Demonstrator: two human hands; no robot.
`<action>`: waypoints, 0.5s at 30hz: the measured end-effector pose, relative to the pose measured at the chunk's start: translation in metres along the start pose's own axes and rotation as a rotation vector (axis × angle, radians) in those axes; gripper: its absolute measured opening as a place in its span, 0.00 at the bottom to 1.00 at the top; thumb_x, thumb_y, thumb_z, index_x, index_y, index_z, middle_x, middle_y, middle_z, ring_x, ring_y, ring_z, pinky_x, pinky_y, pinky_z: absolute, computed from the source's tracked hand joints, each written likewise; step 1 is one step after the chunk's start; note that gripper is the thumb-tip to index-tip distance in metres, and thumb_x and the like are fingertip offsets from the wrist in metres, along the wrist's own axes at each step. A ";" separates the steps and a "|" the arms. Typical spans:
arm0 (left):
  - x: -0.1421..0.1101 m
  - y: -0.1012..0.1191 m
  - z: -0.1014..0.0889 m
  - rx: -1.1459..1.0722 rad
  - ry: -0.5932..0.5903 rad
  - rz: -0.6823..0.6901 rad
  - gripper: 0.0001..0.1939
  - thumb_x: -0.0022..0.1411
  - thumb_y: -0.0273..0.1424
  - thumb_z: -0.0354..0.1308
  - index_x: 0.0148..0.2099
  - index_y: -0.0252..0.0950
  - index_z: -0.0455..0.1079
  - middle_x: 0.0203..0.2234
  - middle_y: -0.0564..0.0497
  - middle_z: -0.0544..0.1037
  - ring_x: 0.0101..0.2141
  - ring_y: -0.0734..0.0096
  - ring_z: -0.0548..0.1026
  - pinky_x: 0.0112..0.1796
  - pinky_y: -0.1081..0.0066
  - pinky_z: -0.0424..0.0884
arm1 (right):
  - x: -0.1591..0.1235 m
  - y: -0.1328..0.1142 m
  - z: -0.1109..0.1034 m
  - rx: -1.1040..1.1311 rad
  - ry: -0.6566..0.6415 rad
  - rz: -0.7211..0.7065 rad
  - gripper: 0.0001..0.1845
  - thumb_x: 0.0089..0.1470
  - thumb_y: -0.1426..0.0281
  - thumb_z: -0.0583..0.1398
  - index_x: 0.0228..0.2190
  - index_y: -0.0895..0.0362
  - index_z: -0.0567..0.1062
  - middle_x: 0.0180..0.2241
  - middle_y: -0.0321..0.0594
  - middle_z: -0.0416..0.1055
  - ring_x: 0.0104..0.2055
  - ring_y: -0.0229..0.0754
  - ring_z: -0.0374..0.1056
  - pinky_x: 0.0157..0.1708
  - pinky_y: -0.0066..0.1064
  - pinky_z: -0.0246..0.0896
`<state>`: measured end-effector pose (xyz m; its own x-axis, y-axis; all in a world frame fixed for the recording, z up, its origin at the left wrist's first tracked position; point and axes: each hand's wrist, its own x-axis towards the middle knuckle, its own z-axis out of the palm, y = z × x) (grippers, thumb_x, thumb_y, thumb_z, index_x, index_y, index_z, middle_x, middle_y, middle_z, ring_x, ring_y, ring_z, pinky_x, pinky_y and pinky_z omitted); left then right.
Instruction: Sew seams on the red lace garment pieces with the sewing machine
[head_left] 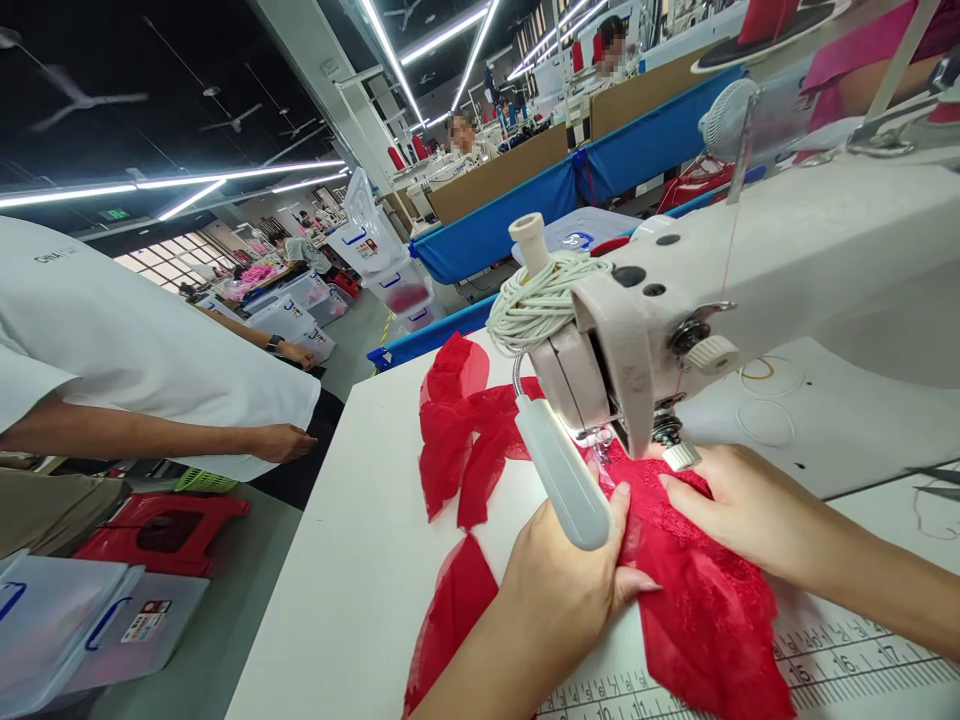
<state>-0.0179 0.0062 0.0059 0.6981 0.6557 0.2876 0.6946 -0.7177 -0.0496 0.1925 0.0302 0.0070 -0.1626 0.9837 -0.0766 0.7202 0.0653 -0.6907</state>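
Red lace fabric (697, 590) lies under the needle area of a white sewing machine (810, 260) and hangs toward me over the table. My left hand (562, 570) grips its left edge, thumb and fingers closed on the cloth, just below the presser foot (600, 440). Part of that hand is hidden behind a grey lamp head (566, 480). My right hand (727, 490) presses the lace from the right, its thumb on top and its other fingers partly hidden by the machine. More sheer red pieces (465, 430) spread out left of the needle.
A printed ruler (840, 660) runs along the table's near edge. Scissors (937, 480) lie at the far right. A person in a white shirt (150, 350) stands left of the table (322, 540). Clear plastic boxes (142, 630) and a red stool (165, 530) sit on the floor.
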 end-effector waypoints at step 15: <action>-0.001 -0.002 0.002 -0.019 -0.025 -0.008 0.34 0.70 0.52 0.40 0.62 0.30 0.65 0.50 0.34 0.74 0.48 0.50 0.75 0.44 0.54 0.78 | -0.002 0.000 -0.002 0.087 -0.067 0.007 0.09 0.55 0.70 0.50 0.28 0.53 0.69 0.25 0.33 0.73 0.27 0.41 0.67 0.26 0.30 0.57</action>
<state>-0.0190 0.0074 0.0040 0.6967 0.6669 0.2644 0.6969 -0.7165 -0.0293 0.1943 0.0288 0.0089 -0.2042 0.9706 -0.1277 0.6608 0.0404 -0.7495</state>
